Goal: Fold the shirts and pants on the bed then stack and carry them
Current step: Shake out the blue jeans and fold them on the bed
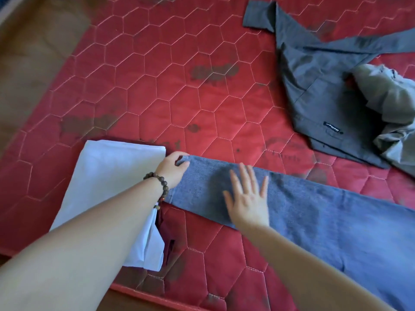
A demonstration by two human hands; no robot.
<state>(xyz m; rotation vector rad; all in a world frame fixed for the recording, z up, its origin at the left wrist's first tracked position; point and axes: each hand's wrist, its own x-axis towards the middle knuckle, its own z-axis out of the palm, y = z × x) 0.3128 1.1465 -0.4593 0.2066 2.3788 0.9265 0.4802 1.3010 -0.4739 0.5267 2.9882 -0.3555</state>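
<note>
Blue denim pants (314, 212) lie stretched across the near part of the red quilted mattress (157, 86), running from the middle toward the lower right. My left hand (174, 166), with a bead bracelet on the wrist, pinches the hem end of the pants. My right hand (248, 196) rests flat on the denim with fingers spread. A folded white garment (107, 187) lies to the left, partly under my left forearm, with a dark maroon garment (167, 239) showing beneath it. A dark grey shirt (318, 90) lies spread out unfolded at the upper right.
A crumpled olive-grey garment (390, 113) lies at the right edge, overlapping the grey shirt. The mattress ends at the left on a brown floor (29, 63), and its near edge runs along the bottom of the view.
</note>
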